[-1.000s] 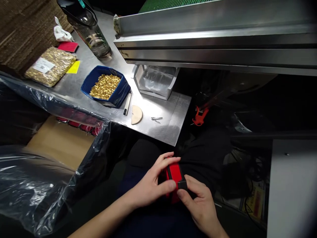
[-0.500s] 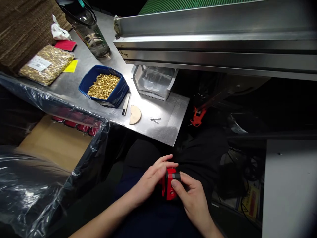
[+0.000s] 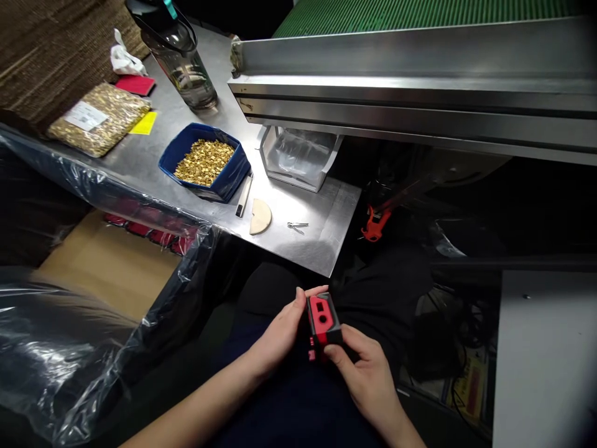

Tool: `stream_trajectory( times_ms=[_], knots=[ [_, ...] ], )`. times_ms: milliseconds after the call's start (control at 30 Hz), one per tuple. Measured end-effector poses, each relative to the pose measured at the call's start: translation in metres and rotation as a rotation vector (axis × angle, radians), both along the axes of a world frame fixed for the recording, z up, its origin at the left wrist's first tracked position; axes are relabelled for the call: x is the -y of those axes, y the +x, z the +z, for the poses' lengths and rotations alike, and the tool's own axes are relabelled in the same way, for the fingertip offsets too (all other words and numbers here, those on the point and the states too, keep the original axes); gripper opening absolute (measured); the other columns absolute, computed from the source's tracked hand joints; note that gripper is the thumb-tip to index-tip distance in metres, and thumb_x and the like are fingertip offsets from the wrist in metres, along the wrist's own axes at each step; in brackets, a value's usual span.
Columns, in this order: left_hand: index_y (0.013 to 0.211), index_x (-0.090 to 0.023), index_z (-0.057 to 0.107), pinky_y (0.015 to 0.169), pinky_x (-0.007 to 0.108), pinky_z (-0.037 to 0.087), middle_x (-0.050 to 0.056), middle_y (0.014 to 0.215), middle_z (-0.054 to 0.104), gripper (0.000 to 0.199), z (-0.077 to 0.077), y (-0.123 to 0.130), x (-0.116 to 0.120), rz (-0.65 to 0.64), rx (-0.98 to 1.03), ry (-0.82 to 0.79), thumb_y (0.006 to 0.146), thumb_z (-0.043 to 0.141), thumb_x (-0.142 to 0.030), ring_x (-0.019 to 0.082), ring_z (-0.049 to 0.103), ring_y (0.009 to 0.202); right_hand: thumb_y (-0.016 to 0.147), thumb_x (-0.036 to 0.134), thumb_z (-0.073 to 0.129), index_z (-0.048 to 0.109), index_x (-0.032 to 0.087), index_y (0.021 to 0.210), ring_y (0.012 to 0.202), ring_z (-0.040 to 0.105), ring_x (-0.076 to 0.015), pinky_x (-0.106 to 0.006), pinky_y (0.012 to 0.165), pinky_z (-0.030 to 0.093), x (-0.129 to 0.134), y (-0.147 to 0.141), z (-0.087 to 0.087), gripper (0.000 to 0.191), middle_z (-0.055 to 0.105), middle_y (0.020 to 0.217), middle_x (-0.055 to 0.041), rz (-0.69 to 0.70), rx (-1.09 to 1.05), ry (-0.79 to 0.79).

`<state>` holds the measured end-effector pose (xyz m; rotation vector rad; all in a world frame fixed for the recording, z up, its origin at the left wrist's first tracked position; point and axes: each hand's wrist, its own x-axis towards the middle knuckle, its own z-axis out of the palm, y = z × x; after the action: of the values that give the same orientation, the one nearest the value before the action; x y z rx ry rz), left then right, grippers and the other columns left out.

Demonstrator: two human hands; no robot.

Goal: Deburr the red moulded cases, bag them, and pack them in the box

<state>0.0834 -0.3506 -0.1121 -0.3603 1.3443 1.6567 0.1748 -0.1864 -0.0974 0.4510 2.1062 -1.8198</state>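
A small red and black device [image 3: 323,318], with a square and a round opening on its face, is held over my lap. My right hand [image 3: 370,367] pinches its lower right corner between thumb and fingers. On its upper left side, my left hand [image 3: 284,326] grips the edge, thumb on top and fingers partly hidden behind it. Small pinkish-red parts stick out at the device's lower left. Ahead on the metal table lie a half-round wooden piece [image 3: 260,216], a small metal clipper-like tool [image 3: 297,227] and a white pen-like item [image 3: 244,195].
A blue bin [image 3: 237,168] of gold-coloured pieces, a clear bin [image 3: 321,177] and a bottle [image 3: 193,78] stand on the table [image 3: 321,249]. Left is a plastic-lined box [image 3: 116,267] with red items. A metal-edged green conveyor [image 3: 410,59] crosses the top.
The device has turned, so its face with the two openings now shows. My left hand's thumb and fingers have shifted to its upper left edge. The view has moved slightly.
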Motion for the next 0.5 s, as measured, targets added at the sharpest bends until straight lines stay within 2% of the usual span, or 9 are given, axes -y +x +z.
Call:
stream_trajectory(
  times_ms=[100,167,233,300,400,500],
  knots=[
    [0.146,-0.034,0.056,0.12,0.042,0.034,0.006,0.143,0.063,0.052,0.002,-0.001,0.006,-0.037,-0.251,0.011,0.102,0.043,-0.059,0.027,0.052,0.137,0.096,0.047,0.064,0.076,0.021,0.1,0.088,0.068,-0.0216,-0.029,0.082,0.052,0.0,-0.003,0.004,0.029,0.073,0.09,-0.0035,-0.121,0.05,-0.062],
    [0.144,-0.035,0.058,0.12,0.042,0.036,0.005,0.147,0.06,0.048,0.005,-0.003,0.007,-0.1,-0.305,0.094,0.099,0.055,-0.052,0.028,0.051,0.139,0.095,0.048,0.065,0.076,0.021,0.1,0.083,0.066,-0.0204,-0.029,0.08,0.053,0.0,-0.006,0.005,0.03,0.073,0.088,-0.003,-0.15,0.073,-0.066],
    [0.128,-0.03,0.072,0.115,0.04,0.042,0.007,0.141,0.064,0.037,0.006,-0.006,0.004,-0.155,-0.345,0.106,0.096,0.064,-0.046,0.029,0.057,0.133,0.095,0.049,0.065,0.076,0.021,0.097,0.08,0.064,-0.0191,-0.029,0.078,0.052,0.002,-0.008,0.004,0.03,0.073,0.087,-0.0028,-0.141,0.073,-0.056],
    [0.112,-0.024,0.08,0.111,0.038,0.045,0.009,0.132,0.069,0.029,0.005,-0.007,-0.001,-0.146,-0.365,0.082,0.096,0.064,-0.042,0.028,0.062,0.126,0.095,0.049,0.066,0.076,0.021,0.096,0.082,0.065,-0.0191,-0.028,0.076,0.051,0.004,-0.009,0.001,0.03,0.073,0.09,-0.0029,-0.125,0.068,-0.047],
    [0.107,-0.021,0.081,0.106,0.037,0.047,0.009,0.12,0.073,0.031,0.0,-0.008,-0.008,-0.095,-0.284,0.088,0.098,0.059,-0.041,0.027,0.066,0.117,0.094,0.048,0.067,0.077,0.02,0.097,0.086,0.066,-0.0204,-0.028,0.077,0.05,0.004,-0.008,-0.002,0.03,0.072,0.087,-0.0026,-0.125,0.089,-0.079],
    [0.103,-0.019,0.081,0.103,0.036,0.047,0.009,0.118,0.072,0.036,-0.007,-0.008,-0.009,-0.044,-0.23,0.088,0.1,0.055,-0.043,0.027,0.066,0.112,0.093,0.047,0.07,0.076,0.02,0.107,0.085,0.066,-0.0196,-0.029,0.078,0.052,0.002,-0.005,-0.006,0.03,0.073,0.089,-0.003,-0.195,0.13,-0.239]
  ],
)
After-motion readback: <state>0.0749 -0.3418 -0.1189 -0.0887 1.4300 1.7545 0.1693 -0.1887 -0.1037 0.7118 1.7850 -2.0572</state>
